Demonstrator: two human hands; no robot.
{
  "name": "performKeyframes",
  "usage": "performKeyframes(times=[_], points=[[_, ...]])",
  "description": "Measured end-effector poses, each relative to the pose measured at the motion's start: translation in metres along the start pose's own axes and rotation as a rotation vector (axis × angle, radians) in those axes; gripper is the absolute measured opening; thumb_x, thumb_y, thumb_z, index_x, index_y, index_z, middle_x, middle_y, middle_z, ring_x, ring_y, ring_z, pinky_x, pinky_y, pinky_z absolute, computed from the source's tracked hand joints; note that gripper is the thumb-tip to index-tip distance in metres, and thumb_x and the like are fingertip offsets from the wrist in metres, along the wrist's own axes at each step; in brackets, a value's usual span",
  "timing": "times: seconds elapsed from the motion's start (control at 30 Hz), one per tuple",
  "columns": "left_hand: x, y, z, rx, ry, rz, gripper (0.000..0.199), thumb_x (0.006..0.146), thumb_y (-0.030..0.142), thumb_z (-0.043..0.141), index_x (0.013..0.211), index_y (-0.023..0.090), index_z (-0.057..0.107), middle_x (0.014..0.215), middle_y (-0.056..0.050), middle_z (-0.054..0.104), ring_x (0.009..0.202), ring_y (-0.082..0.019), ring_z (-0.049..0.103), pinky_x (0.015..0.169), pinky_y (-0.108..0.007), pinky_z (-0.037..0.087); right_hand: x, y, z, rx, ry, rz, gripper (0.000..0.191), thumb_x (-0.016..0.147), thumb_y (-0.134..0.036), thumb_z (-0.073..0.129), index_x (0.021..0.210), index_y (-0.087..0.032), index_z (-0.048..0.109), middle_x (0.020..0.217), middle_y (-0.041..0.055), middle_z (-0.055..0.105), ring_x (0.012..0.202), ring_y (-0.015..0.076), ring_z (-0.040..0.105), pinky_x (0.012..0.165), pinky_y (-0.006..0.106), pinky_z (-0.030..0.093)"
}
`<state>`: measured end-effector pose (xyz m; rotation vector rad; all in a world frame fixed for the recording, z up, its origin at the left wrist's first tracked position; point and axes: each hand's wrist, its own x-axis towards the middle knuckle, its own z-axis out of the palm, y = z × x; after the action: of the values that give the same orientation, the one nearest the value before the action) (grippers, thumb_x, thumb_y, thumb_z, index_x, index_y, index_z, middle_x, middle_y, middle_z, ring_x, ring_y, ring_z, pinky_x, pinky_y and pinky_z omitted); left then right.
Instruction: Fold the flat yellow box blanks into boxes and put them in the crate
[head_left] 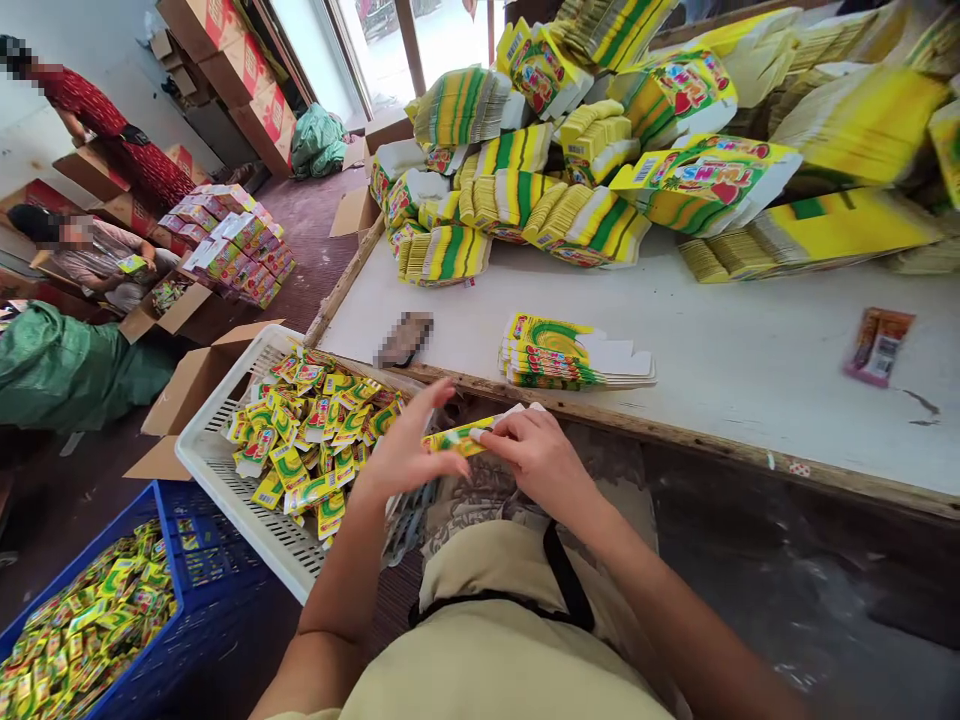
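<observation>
In front of my lap, just below the table edge, my right hand (532,450) pinches a small yellow and green carton (457,437) with white flaps. My left hand (412,445) is beside the carton's left end, thumb and fingers spread apart. A short stack of flat printed cartons (555,352) lies on the table straight ahead of my hands. To my left, a white plastic crate (214,430) holds a heap of folded small cartons (315,425), and my left forearm passes over its near side.
Bundles of flat cartons (517,195) are piled at the back of the white table (720,330). A blurred phone-like object (405,338) and a wrapped packet (879,345) lie on it. A blue crate (217,550) stands lower left. Two people work among boxes at far left.
</observation>
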<state>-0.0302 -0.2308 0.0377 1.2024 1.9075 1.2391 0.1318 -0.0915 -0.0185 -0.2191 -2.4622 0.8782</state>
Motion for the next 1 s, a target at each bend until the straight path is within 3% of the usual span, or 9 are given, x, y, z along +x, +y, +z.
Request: performKeyframes(times=[0.13, 0.2, 0.3, 0.43, 0.53, 0.67, 0.8, 0.9, 1.0], points=[[-0.008, -0.016, 0.024, 0.273, -0.229, -0.134, 0.075, 0.064, 0.05, 0.082, 0.127, 0.02, 0.054, 0.119, -0.012, 0.066, 0.108, -0.034, 0.063, 0.093, -0.048, 0.049, -0.004, -0.009, 0.005, 0.026, 0.108, -0.074, 0.024, 0.091, -0.02, 0.058, 0.106, -0.033, 0.071, 0.095, 0.0046, 0.069, 0.097, 0.0243, 0.057, 0.102, 0.049, 0.038], [-0.01, -0.022, 0.035, 0.28, -0.18, -0.131, 0.06, 0.072, 0.046, 0.076, 0.122, 0.02, 0.054, 0.109, -0.008, 0.068, 0.098, -0.03, 0.066, 0.085, -0.044, 0.052, -0.006, -0.009, 0.01, 0.089, 0.287, 0.032, 0.037, 0.086, -0.03, 0.067, 0.123, -0.032, 0.063, 0.123, 0.0084, 0.063, 0.12, 0.0296, 0.051, 0.112, 0.054, 0.031], [-0.011, -0.022, 0.045, 0.283, -0.07, -0.074, 0.07, 0.071, 0.044, 0.078, 0.128, 0.02, 0.047, 0.115, -0.009, 0.065, 0.102, -0.029, 0.064, 0.086, -0.042, 0.052, -0.006, -0.007, 0.021, 0.38, 0.468, 0.333, 0.066, 0.085, -0.045, 0.066, 0.143, -0.026, 0.042, 0.145, 0.0133, 0.048, 0.135, 0.0325, 0.042, 0.112, 0.055, 0.035], [-0.01, -0.019, 0.049, 0.357, -0.035, 0.014, 0.079, 0.072, 0.043, 0.077, 0.136, 0.019, 0.037, 0.125, -0.014, 0.059, 0.109, -0.031, 0.063, 0.091, -0.044, 0.051, -0.002, -0.004, 0.033, 1.054, 0.175, 0.603, 0.057, 0.087, -0.057, 0.058, 0.133, -0.024, 0.054, 0.137, 0.0092, 0.06, 0.125, 0.0296, 0.057, 0.104, 0.049, 0.048], [-0.009, -0.021, 0.051, 0.373, -0.088, 0.114, 0.082, 0.072, 0.042, 0.077, 0.138, 0.022, 0.033, 0.131, -0.015, 0.055, 0.117, -0.031, 0.06, 0.096, -0.043, 0.049, -0.002, -0.002, 0.036, 1.263, -0.008, 0.67, 0.055, 0.079, -0.058, 0.068, 0.125, -0.028, 0.062, 0.136, 0.0062, 0.062, 0.125, 0.0298, 0.058, 0.104, 0.05, 0.049], [-0.008, -0.027, 0.054, 0.354, -0.144, 0.159, 0.074, 0.072, 0.033, 0.075, 0.134, 0.023, 0.035, 0.126, -0.012, 0.057, 0.112, -0.03, 0.061, 0.091, -0.044, 0.052, -0.006, 0.008, 0.04, 1.23, -0.03, 0.637, 0.059, 0.082, -0.061, 0.064, 0.132, -0.031, 0.058, 0.139, 0.0075, 0.06, 0.125, 0.0296, 0.059, 0.104, 0.052, 0.049], [-0.006, -0.035, 0.057, 0.333, -0.112, 0.101, 0.059, 0.069, 0.025, 0.07, 0.121, 0.024, 0.041, 0.11, -0.007, 0.06, 0.086, -0.023, 0.065, 0.075, -0.038, 0.054, -0.01, 0.01, 0.039, 0.977, 0.027, 0.428, 0.07, 0.086, -0.061, 0.058, 0.146, -0.029, 0.043, 0.146, 0.0104, 0.052, 0.133, 0.0289, 0.051, 0.111, 0.052, 0.042], [-0.004, -0.042, 0.059, 0.29, -0.096, 0.096, 0.064, 0.066, 0.023, 0.07, 0.122, 0.02, 0.038, 0.109, -0.009, 0.056, 0.08, -0.021, 0.063, 0.071, -0.037, 0.054, -0.01, 0.005, 0.034, 0.686, -0.015, 0.22, 0.063, 0.089, -0.037, 0.063, 0.148, -0.03, 0.041, 0.156, 0.0081, 0.038, 0.141, 0.0266, 0.04, 0.117, 0.048, 0.035], [-0.004, -0.047, 0.059, 0.291, 0.024, 0.132, 0.069, 0.064, 0.021, 0.069, 0.124, 0.017, 0.035, 0.118, -0.014, 0.049, 0.093, -0.024, 0.061, 0.079, -0.039, 0.053, -0.009, 0.001, 0.03, 0.514, -0.008, 0.126, 0.046, 0.092, -0.015, 0.05, 0.135, -0.031, 0.057, 0.155, 0.0056, 0.04, 0.138, 0.0225, 0.045, 0.114, 0.043, 0.04]])
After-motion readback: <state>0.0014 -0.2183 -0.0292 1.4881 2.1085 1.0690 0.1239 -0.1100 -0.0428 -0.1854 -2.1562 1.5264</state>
